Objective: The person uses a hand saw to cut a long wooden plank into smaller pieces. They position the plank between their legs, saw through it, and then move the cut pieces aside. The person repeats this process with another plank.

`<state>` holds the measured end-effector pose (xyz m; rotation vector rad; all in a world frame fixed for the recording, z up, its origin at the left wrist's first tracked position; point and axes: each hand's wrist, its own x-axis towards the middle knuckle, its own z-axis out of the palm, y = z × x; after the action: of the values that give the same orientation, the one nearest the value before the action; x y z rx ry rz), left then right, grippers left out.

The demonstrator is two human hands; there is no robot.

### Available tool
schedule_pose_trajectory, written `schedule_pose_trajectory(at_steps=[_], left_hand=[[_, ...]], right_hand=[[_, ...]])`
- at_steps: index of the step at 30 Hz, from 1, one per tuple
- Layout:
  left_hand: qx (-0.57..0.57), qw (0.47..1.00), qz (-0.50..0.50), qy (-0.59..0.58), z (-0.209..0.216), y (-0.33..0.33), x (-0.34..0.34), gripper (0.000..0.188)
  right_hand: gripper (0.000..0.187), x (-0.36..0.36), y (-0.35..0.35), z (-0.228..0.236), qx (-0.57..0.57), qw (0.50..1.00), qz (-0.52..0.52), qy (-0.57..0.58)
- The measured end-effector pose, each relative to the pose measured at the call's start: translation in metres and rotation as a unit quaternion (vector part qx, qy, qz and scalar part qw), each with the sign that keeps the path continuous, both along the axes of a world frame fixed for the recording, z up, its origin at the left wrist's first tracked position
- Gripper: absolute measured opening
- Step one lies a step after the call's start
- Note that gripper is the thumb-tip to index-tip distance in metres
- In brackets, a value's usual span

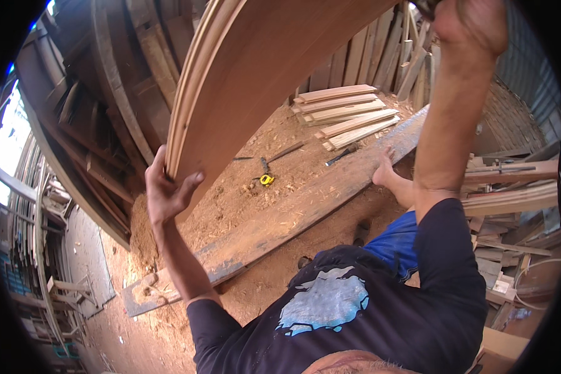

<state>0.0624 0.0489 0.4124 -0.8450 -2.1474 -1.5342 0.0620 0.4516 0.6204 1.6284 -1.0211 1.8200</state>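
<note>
A wide reddish-brown wooden board [255, 81] with a grooved, lighter edge is held up in front of me, slanting from lower left to upper right. My left hand [171, 193] grips its lower left end, with the thumb against the broad face and the fingers at the edge. At the upper right, my raised right hand [470, 28] is bent closed near the board's far end. A dark thing [425, 6] shows by its fingers, but the picture's edge cuts it off and I cannot make out its kind.
A long plank [280, 218] lies low across sawdust, my bare foot [389, 171] on it. Beyond it are a yellow tape measure [267, 180], a dark-handled tool [340, 156] and stacked pale slats [343, 103]. Boards [115, 81] lean at left; wood pieces [511, 187] crowd the right.
</note>
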Motion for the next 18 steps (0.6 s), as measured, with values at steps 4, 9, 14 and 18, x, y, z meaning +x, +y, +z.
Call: schedule_pose_trajectory(at_steps=[4,9,14,18], left_hand=[[-0.175,0.984,0.046,0.008,0.017,-0.029,0.033,0.073],[-0.345,0.937,0.049,-0.011,0.033,-0.052,0.068,0.086],[-0.092,0.970,-0.103,-0.202,0.034,-0.022,0.076,0.119],[-0.119,0.950,-0.204,-0.203,0.044,0.024,0.043,0.126]], right_hand=[[0.048,0.006,0.002,-0.041,-0.171,0.968,0.088,-0.165],[0.049,0.030,0.001,-0.083,-0.161,0.959,-0.043,-0.229],[0.062,0.037,-0.001,-0.125,-0.165,0.929,-0.123,-0.307],[0.066,0.039,0.002,-0.164,-0.159,0.904,-0.139,-0.372]])
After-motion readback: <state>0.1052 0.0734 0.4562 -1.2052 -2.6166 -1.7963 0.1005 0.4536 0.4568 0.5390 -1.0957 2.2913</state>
